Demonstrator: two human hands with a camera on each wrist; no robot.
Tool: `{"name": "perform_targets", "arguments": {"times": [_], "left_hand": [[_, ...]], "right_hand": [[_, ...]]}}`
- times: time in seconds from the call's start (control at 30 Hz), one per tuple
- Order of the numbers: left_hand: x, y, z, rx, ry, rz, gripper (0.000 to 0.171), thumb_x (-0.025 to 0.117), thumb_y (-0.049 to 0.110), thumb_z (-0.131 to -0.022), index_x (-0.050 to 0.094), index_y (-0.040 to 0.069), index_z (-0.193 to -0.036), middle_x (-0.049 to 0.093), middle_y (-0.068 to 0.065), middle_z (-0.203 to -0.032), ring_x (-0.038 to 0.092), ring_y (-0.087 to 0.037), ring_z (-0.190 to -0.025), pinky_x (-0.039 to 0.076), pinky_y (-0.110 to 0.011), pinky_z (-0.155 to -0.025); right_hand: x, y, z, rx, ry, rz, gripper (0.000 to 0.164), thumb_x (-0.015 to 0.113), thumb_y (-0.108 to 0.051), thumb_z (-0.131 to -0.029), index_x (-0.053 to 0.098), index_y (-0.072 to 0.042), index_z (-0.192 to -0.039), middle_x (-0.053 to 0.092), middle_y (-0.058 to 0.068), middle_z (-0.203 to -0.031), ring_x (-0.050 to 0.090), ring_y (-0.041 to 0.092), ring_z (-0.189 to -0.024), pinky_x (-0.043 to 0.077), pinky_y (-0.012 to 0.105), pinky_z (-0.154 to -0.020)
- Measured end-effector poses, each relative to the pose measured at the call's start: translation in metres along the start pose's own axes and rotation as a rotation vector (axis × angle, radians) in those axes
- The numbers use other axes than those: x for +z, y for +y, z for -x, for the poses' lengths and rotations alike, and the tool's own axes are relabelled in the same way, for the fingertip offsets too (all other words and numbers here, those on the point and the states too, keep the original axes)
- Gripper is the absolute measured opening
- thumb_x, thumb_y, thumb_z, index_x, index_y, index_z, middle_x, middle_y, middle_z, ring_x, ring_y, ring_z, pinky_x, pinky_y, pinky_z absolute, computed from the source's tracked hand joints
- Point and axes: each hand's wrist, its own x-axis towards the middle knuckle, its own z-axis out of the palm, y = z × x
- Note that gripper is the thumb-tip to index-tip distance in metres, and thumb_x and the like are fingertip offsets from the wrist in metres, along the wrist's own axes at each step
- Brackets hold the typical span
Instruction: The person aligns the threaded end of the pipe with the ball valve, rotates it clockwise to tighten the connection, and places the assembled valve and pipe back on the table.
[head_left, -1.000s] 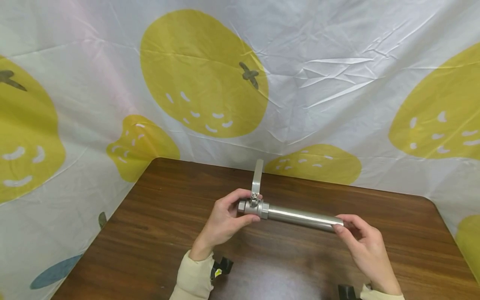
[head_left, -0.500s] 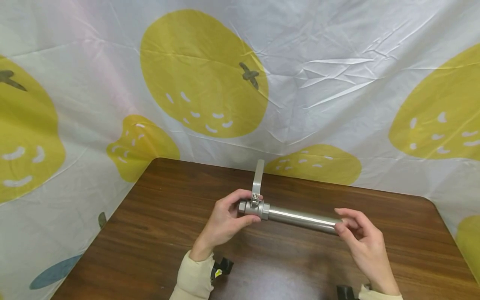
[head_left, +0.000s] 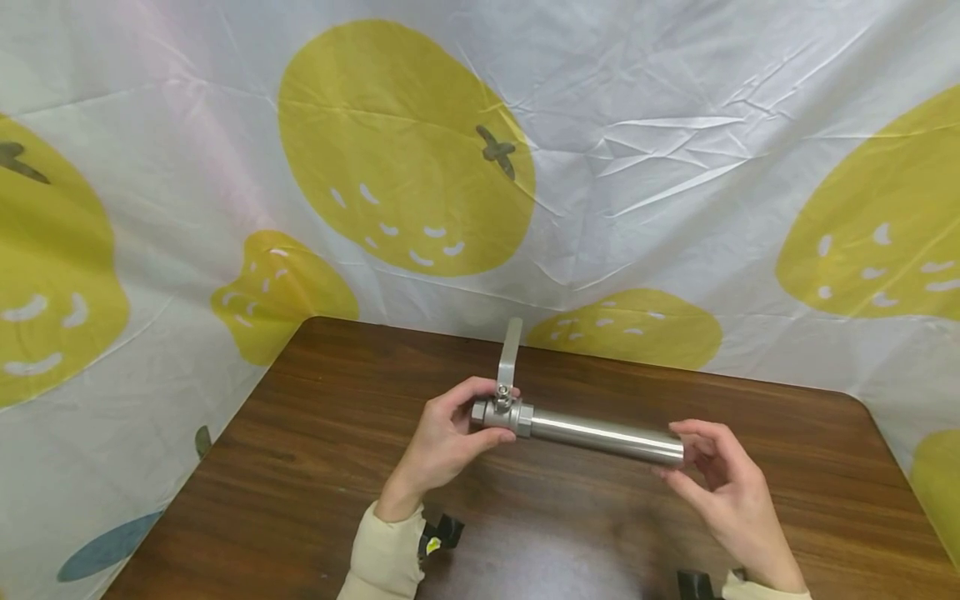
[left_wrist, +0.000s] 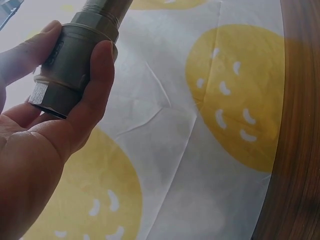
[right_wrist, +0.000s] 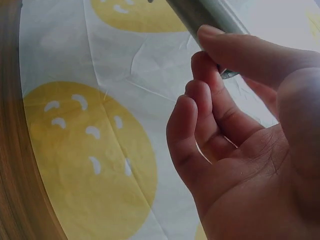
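Note:
A steel ball valve [head_left: 506, 419] with a long lever handle [head_left: 510, 350] sits at the left end of a smooth metal pipe [head_left: 600, 437]. My left hand [head_left: 446, 437] grips the valve body, thumb in front and fingers behind; the left wrist view shows its hexagonal end [left_wrist: 52, 95] near the palm. At the pipe's far end my right hand [head_left: 731, 483] pinches the tube [right_wrist: 215, 20] between thumb and fingertips, the thumb low on the near side. The lever points up and away from me. Valve and pipe are held above the table, the pipe sloping slightly down to the right.
A dark wooden table [head_left: 360, 400] lies beneath the hands. White cloth [head_left: 637, 150] printed with yellow fruit hangs behind and along both sides of it. Black wrist mounts [head_left: 442, 533] show below the sleeves.
My right thumb has shifted from the front of the pipe's end to its lower side, after the fingers loosened briefly. Valve and pipe have moved slightly left; the left hand keeps its grip.

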Motion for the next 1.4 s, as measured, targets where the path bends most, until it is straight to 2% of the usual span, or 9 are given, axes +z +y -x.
{"name": "perform_targets", "arguments": {"times": [0.33, 0.67, 0.87, 0.93, 1.17, 1.4], "left_hand": [[-0.0010, 0.0001, 0.0007, 0.018, -0.012, -0.005, 0.041, 0.072, -0.001, -0.070, 0.051, -0.003, -0.106, 0.058, -0.023, -0.108, 0.059, -0.019, -0.095, 0.052, -0.028, -0.078], [-0.0006, 0.0020, 0.0009, 0.023, -0.013, -0.001, 0.043, 0.070, -0.009, -0.069, 0.050, -0.006, -0.107, 0.056, -0.026, -0.109, 0.058, -0.019, -0.095, 0.052, -0.028, -0.077], [-0.0013, 0.0012, 0.0006, 0.015, -0.007, -0.005, 0.042, 0.071, -0.005, -0.070, 0.051, -0.005, -0.107, 0.056, -0.024, -0.109, 0.058, -0.018, -0.094, 0.052, -0.027, -0.077], [-0.0015, 0.0016, 0.0006, 0.011, -0.005, -0.005, 0.042, 0.071, -0.003, -0.070, 0.052, -0.003, -0.107, 0.057, -0.023, -0.109, 0.058, -0.018, -0.094, 0.052, -0.027, -0.077], [-0.0018, 0.0027, 0.0007, 0.014, -0.007, -0.011, 0.042, 0.071, -0.004, -0.070, 0.051, -0.004, -0.107, 0.057, -0.024, -0.109, 0.058, -0.019, -0.095, 0.052, -0.028, -0.078], [-0.0013, 0.0019, 0.0009, 0.014, -0.006, 0.003, 0.042, 0.071, -0.004, -0.070, 0.051, -0.004, -0.107, 0.057, -0.025, -0.108, 0.058, -0.021, -0.096, 0.052, -0.029, -0.079]], "right_hand": [[-0.0013, 0.0010, 0.0002, -0.011, 0.004, -0.021, 0.052, 0.063, 0.030, -0.059, 0.050, 0.013, -0.106, 0.061, 0.005, -0.088, 0.056, 0.009, -0.079, 0.047, 0.012, -0.068], [-0.0007, 0.0010, 0.0009, 0.029, 0.023, 0.150, 0.055, 0.069, 0.024, -0.057, 0.055, 0.006, -0.107, 0.055, 0.000, -0.086, 0.053, 0.007, -0.077, 0.046, 0.012, -0.066], [0.0003, 0.0013, -0.0010, -0.007, 0.007, 0.077, 0.054, 0.069, 0.024, -0.057, 0.055, 0.007, -0.107, 0.053, 0.005, -0.089, 0.048, 0.010, -0.077, 0.044, 0.016, -0.068], [0.0004, 0.0011, -0.0016, -0.007, 0.001, 0.067, 0.053, 0.069, 0.023, -0.058, 0.055, 0.007, -0.107, 0.053, 0.005, -0.089, 0.048, 0.010, -0.077, 0.044, 0.016, -0.067], [0.0004, -0.0008, -0.0024, 0.020, 0.000, 0.165, 0.050, 0.071, 0.016, -0.062, 0.057, 0.003, -0.108, 0.052, 0.002, -0.084, 0.048, 0.009, -0.076, 0.044, 0.015, -0.067], [0.0002, -0.0022, -0.0017, 0.067, 0.000, 0.194, 0.047, 0.070, 0.014, -0.065, 0.058, 0.001, -0.108, 0.053, 0.001, -0.083, 0.050, 0.009, -0.076, 0.046, 0.016, -0.062]]}}
